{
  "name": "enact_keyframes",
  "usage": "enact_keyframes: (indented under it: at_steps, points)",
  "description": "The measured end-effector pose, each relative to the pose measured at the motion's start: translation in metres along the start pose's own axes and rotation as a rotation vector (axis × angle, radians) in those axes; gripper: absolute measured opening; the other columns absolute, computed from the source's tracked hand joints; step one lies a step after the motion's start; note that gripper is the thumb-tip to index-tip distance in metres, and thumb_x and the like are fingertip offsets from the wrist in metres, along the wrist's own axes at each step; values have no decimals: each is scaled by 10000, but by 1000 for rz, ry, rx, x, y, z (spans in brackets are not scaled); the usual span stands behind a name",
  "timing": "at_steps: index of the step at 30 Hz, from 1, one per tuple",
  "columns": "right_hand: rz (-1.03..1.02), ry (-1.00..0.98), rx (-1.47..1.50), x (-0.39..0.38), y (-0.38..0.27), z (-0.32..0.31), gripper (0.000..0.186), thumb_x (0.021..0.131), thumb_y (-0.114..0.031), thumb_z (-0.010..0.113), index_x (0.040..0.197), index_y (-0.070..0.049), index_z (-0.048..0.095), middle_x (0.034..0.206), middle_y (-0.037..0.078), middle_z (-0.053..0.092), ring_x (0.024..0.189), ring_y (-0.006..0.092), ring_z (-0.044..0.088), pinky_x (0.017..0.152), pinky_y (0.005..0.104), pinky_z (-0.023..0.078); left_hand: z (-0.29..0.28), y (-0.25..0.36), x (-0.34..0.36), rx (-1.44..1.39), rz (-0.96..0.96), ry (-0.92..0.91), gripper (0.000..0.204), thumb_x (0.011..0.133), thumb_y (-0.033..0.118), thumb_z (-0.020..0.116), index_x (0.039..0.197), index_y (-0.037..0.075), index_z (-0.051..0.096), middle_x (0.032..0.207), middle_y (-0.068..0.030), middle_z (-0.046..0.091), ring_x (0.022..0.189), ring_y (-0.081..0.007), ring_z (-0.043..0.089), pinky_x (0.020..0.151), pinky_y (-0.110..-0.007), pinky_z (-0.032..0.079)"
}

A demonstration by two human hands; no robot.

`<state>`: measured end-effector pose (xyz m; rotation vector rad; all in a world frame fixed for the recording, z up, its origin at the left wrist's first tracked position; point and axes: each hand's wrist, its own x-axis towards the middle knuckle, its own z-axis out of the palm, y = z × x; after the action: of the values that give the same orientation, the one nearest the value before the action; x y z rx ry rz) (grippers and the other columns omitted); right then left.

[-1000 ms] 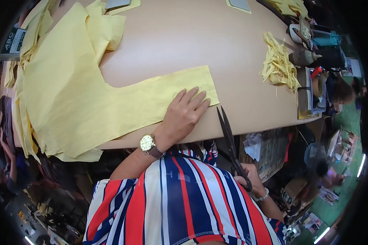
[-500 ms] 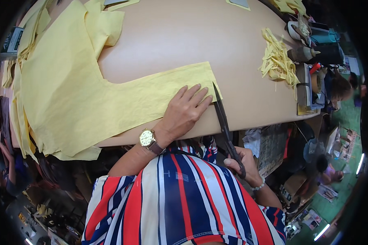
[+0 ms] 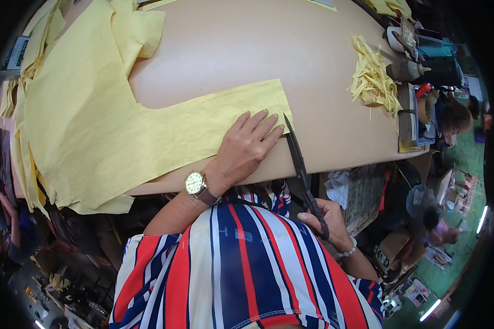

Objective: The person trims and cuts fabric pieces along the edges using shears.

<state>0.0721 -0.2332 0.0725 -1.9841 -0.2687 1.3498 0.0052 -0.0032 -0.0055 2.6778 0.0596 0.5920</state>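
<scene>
A pale yellow piece of fabric or paper [image 3: 77, 126] lies on the beige table [image 3: 340, 131], with a long strip reaching to the right. My left hand [image 3: 250, 140] rests on that strip near its right end, fingers flat and slightly apart, a watch on the wrist. My right hand [image 3: 321, 214], below the table's front edge, grips black scissors [image 3: 299, 164] by the handles. Their long blades point up and away, the tips lying at the strip's right end just beside my left fingers. Whether the blades are fully closed is hard to tell.
Yellow offcuts [image 3: 370, 77] lie at the right, beside a bottle [image 3: 409, 71], a teal container [image 3: 436, 48] and other tools. More layered yellow pieces [image 3: 38, 55] are stacked at the left. Other people [image 3: 444, 233] are around the table's sides, including one at the far left [image 3: 8, 219].
My right hand has brought the scissors up and left, from just off the strip's corner onto its right end. My left hand stays on the strip; the view has shifted slightly.
</scene>
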Motion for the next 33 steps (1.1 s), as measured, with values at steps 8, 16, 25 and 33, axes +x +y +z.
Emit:
enact_keyframes:
  at_steps: [8,16,25,33]
  points:
    - [0,-44,74,-2,3,0,278,762,-224,726,661,-36,549,547,-25,518,479,25,447,431,180,340,0,0,-2,-11,2,-7,311,757,116,535,1057,74,602,1112,-101,589,1057,-268,555,896,-410,443]
    - [36,-22,175,15,-9,5,281,740,-203,742,661,-31,535,534,-15,515,436,41,468,404,177,344,-2,1,-4,-46,16,-10,304,767,125,531,1059,75,599,1129,-96,586,1069,-255,553,896,-415,447]
    - [-5,-13,140,16,0,6,274,733,-189,742,661,-31,531,536,-13,507,455,45,471,416,186,344,-2,-1,-4,-45,21,3,298,765,117,539,1053,72,601,1120,-87,590,1065,-247,555,885,-402,452]
    - [-51,-11,162,21,0,8,288,715,-210,753,675,-33,529,551,-17,506,478,44,441,437,192,325,0,1,-3,-60,30,4,287,760,122,547,1035,71,607,1116,-85,593,1058,-242,559,878,-393,457]
